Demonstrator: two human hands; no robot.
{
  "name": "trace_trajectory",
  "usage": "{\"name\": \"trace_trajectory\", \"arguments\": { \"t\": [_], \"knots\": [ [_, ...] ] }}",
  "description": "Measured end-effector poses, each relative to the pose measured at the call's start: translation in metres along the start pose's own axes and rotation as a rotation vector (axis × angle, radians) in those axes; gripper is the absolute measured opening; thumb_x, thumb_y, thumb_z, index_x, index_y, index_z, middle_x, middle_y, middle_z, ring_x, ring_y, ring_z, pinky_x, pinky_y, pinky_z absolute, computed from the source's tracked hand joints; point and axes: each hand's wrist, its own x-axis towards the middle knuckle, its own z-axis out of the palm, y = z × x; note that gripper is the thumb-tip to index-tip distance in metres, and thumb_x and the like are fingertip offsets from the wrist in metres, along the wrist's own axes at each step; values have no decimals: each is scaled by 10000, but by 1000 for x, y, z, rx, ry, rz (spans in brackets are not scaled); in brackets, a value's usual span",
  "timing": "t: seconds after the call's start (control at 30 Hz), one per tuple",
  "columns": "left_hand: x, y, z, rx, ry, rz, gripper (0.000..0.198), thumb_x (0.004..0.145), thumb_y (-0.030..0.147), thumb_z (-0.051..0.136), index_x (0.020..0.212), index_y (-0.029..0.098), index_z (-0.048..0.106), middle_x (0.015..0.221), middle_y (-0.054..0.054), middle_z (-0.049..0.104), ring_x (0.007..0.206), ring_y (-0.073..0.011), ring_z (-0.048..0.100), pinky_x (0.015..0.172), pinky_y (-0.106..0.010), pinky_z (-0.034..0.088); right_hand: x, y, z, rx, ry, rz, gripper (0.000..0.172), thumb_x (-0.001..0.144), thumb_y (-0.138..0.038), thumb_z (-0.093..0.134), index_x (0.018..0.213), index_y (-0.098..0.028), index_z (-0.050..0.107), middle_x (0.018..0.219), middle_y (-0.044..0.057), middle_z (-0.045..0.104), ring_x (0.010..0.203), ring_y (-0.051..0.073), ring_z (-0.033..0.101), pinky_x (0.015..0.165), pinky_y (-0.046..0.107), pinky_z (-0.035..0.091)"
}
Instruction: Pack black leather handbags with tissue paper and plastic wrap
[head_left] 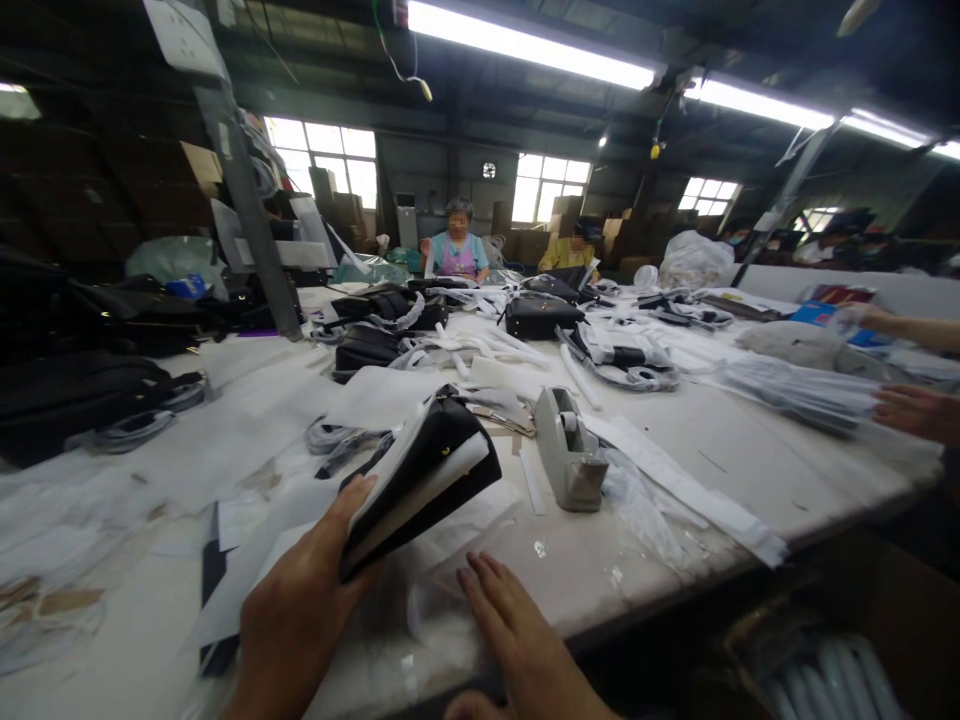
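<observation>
In the head view, my left hand (304, 600) grips one end of a black handbag (424, 470), which is tilted up above the table. White padding shows along the bag's side, and small gold-coloured studs dot its face. My right hand (517, 630) is apart from the bag, to its lower right, fingers stretched out and holding nothing. Thin white wrapping sheet (442, 590) lies between and beneath the hands. A grey tape dispenser (566, 450) stands just right of the bag.
More black bags (544, 315) and wrapped straps (637, 375) lie across the white table (720, 440). At the right, a co-worker's hands (915, 410) reach over plastic-wrapped goods (802, 390). Two people sit at the far side. A metal post (255, 200) rises at left.
</observation>
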Motion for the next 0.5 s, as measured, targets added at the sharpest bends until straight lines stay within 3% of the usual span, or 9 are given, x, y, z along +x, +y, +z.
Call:
{"name": "trace_trajectory", "arguments": {
  "t": [0.13, 0.27, 0.33, 0.4, 0.47, 0.5],
  "knots": [
    [1, 11, -7, 8, -10, -21, 696, 861, 172, 617, 1486, 319, 348, 1334, -17, 635, 1001, -241, 708, 773, -280, 556, -10, 8, 16, -96, -55, -164, 702, 898, -464, 617, 1458, -85, 428, 1481, 204, 441, 1415, 347, 344, 1149, 502, 341],
    [1, 15, -9, 41, -31, -30, 659, 888, 196, 590, 1488, 309, 344, 1317, -30, 646, 989, -245, 712, 761, -292, 558, 5, 2, -4, 67, -84, -183, 416, 970, -384, 520, 1281, -125, 613, 1329, 168, 613, 1294, 301, 515, 1118, 444, 395],
    [2, 14, -8, 48, -33, -27, 660, 891, 196, 591, 1490, 312, 339, 1307, -31, 653, 986, -240, 714, 768, -286, 555, 14, -6, -13, 330, -19, 15, 361, 998, -380, 438, 1070, -146, 704, 1158, 131, 704, 1145, 270, 625, 1035, 411, 471],
    [2, 13, -5, 47, -28, -10, 671, 887, 200, 598, 1493, 310, 332, 1318, -34, 645, 998, -239, 710, 784, -283, 553, 25, -15, -15, 744, 48, 354, 443, 994, -445, 392, 911, -139, 701, 1002, 119, 728, 1005, 258, 684, 900, 391, 549],
    [3, 11, -2, 50, -28, 4, 687, 878, 214, 608, 1496, 313, 325, 1322, -32, 643, 993, -242, 712, 766, -281, 558, 34, -22, -11, 1182, 87, 674, 432, 965, -474, 415, 918, -132, 674, 964, 120, 724, 944, 252, 706, 811, 376, 580],
    [3, 10, -1, 54, -29, 7, 693, 873, 222, 609, 1496, 322, 322, 1322, -28, 644, 988, -245, 714, 748, -281, 561, 38, -25, -10, 1343, 86, 765, 391, 941, -454, 452, 972, -129, 666, 989, 122, 722, 945, 249, 709, 802, 371, 583]
  ]
}}
